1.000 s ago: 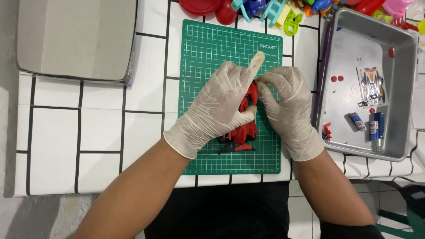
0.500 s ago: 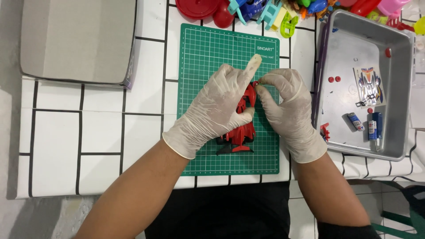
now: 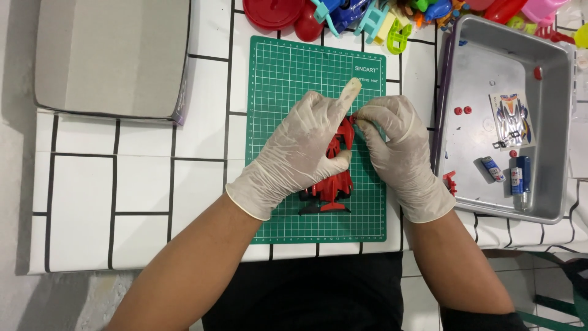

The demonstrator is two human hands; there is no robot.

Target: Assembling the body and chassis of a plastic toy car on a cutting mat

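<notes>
A red toy car body (image 3: 334, 181) lies on a green cutting mat (image 3: 288, 79) in the middle of the white tiled table. Both hands wear pale gloves. My left hand (image 3: 300, 153) lies over the car from the left, gripping it, with the index finger stretched up. My right hand (image 3: 398, 150) pinches the car's far end from the right. Most of the car is hidden under the hands; only its near end and a dark part show.
A grey metal tray (image 3: 554, 122) at the right holds small batteries (image 3: 511, 175), a sticker sheet (image 3: 511, 119) and small red parts. Colourful plastic toys (image 3: 392, 18) and a red lid (image 3: 269, 12) lie at the far edge. A grey cardboard box (image 3: 110, 55) sits far left.
Both hands stay on the red car with only slight shifts; the view has tilted a little, so the toys at the far edge sit lower in the picture.
</notes>
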